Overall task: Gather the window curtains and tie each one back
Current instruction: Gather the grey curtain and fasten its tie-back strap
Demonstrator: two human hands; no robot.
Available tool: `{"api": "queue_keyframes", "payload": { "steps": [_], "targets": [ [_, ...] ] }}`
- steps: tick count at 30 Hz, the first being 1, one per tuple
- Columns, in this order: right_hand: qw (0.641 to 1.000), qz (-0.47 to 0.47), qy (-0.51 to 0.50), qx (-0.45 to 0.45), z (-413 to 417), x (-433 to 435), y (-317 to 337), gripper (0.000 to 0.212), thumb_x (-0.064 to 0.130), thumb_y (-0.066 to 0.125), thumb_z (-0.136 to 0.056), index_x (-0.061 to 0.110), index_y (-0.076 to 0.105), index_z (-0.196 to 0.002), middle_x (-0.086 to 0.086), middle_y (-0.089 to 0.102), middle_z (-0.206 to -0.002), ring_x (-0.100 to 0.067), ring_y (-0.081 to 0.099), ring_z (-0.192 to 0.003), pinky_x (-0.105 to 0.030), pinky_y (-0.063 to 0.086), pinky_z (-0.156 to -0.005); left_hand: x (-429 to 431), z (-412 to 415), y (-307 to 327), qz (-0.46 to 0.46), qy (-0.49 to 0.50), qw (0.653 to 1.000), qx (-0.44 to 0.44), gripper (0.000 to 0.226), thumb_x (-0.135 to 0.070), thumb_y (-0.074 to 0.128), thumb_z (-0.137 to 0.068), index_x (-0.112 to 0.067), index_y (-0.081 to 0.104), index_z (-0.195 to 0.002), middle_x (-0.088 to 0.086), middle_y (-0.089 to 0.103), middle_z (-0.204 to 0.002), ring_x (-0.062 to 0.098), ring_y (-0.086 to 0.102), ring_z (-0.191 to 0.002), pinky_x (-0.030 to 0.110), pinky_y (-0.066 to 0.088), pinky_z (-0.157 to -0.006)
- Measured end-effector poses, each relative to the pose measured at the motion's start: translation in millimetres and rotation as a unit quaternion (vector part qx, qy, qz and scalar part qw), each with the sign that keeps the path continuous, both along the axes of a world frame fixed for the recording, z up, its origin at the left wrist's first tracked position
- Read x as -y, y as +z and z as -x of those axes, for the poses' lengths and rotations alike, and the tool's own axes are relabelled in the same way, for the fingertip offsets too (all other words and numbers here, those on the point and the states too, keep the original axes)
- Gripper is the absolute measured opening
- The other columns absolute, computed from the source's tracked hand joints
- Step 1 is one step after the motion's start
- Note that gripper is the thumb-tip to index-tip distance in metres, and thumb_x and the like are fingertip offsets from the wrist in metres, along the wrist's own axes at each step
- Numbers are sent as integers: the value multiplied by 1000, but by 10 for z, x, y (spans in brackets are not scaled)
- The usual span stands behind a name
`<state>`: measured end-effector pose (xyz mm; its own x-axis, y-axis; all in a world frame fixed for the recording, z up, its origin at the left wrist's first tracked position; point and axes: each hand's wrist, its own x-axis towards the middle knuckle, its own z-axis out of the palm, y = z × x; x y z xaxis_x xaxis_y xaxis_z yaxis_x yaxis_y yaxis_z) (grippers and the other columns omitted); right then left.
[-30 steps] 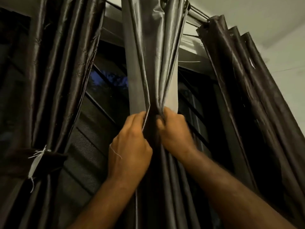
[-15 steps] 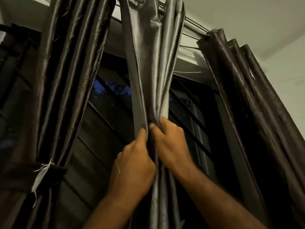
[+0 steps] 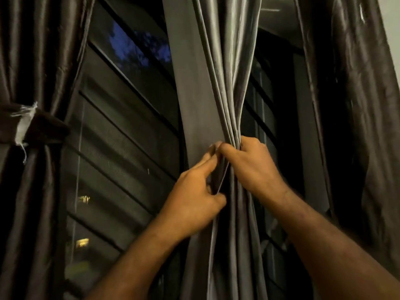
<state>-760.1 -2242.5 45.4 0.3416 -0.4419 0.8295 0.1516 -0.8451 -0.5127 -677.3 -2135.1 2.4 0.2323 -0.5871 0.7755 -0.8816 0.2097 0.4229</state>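
Observation:
A grey satin middle curtain (image 3: pixel 207 68) hangs in front of the window, bunched into narrow folds. My right hand (image 3: pixel 251 167) grips the bunch from the right at its narrowest point. My left hand (image 3: pixel 194 195) is on the curtain's left edge just below, thumb and fingers pinching a fold. The dark brown left curtain (image 3: pixel 39 50) is gathered and held by a dark tie-back band (image 3: pixel 34 126) with a frayed white end. The dark right curtain (image 3: pixel 355 105) hangs loose, with no band on it in view.
Behind the curtains is a dark window (image 3: pixel 125 118) with slanted bars and mesh; blue dusk sky and small lights show through. A pale wall (image 3: pixel 394 22) shows at the top right corner.
The view has dropped, so the rod and ceiling are out of sight. My hands hold the middle curtain tighter, and my left hand has slid lower on its left edge.

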Motion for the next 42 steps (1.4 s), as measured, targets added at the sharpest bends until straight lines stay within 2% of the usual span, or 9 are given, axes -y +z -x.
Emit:
{"api": "queue_keyframes", "payload": {
  "steps": [5, 12, 14, 18, 26, 31, 34, 37, 42],
  "targets": [
    [999, -6, 11, -39, -10, -8, -488, 35, 37, 62, -92, 20, 57, -62, 9, 55, -47, 1, 50, -40, -11, 34, -37, -32, -121, -397, -39, 50, 998, -22, 98, 6, 66, -75, -40, 27, -152, 7, 37, -155, 3, 52, -49, 15, 49, -53],
    [995, -2, 28, -93, 19, 11, -1129, 29, 49, 66, -89, 25, 63, -73, 10, 62, -61, -2, 60, -55, -12, 43, -48, -114, -248, -904, -87, 75, 990, -84, 81, 6, 57, -78, -42, 45, -143, 10, 73, -82, 13, 59, -52, 26, 52, -52],
    [992, -9, 74, -100, 48, 30, -1250, 9, 43, 69, -88, 35, 66, -89, 19, 69, -77, 9, 67, -75, -7, 49, -62, -121, -276, -982, -98, 56, 989, -95, 74, 0, 56, -74, -37, 51, -138, 13, 71, -86, 28, 65, -63, 38, 57, -59],
    [985, -30, 119, -122, 101, 111, -1523, 30, 22, 69, -92, 28, 64, -121, 19, 71, -105, 7, 66, -102, -20, 54, -89, -149, -279, -1063, -112, 18, 990, -87, 66, 1, 56, -72, -38, 56, -125, 25, 67, -88, 45, 64, -70, 55, 57, -57],
    [995, -36, 86, -43, 203, -53, -2094, 58, 13, 69, -91, 17, 37, -138, 27, 62, -106, 18, 61, -98, -3, 47, -80, -71, 0, -1288, -31, 15, 989, -147, 32, -6, 62, -81, -20, 63, -110, 9, 67, -101, 21, 71, -73, 44, 62, -68],
    [976, -44, 179, -114, 279, -59, -2215, 65, 14, 71, -89, 22, 38, -145, 16, 63, -128, 5, 59, -120, -16, 48, -98, -11, 39, -1386, -63, -88, 977, -185, 50, 4, 59, -88, -15, 57, -134, -1, 49, -124, 7, 63, -90, 23, 53, -73],
    [990, -40, 100, -92, 278, -26, -2166, 36, 15, 62, -96, 35, 51, -125, 26, 68, -98, 14, 64, -94, -6, 48, -77, 0, 51, -1414, -51, -108, 973, -197, 62, 12, 59, -87, -19, 51, -140, -5, 48, -128, 9, 64, -96, 27, 53, -92],
    [995, -41, 45, -76, 275, -16, -2175, 21, 15, 55, -99, 35, 59, -103, 28, 65, -69, 11, 62, -69, -6, 42, -60, 0, 49, -1554, -81, -89, 978, -168, 93, 9, 68, -79, -52, 35, -141, -7, 44, -117, 13, 65, -85, 26, 56, -81],
    [995, -41, 36, -86, 320, -1, -2279, 20, 15, 59, -96, 24, 61, -113, 23, 64, -82, 13, 63, -78, -6, 48, -68, -68, 60, -2008, -253, -28, 955, -154, 128, -17, 87, -70, -64, -7, -143, -6, 56, -109, 12, 67, -91, 33, 60, -80]
  ]
}}
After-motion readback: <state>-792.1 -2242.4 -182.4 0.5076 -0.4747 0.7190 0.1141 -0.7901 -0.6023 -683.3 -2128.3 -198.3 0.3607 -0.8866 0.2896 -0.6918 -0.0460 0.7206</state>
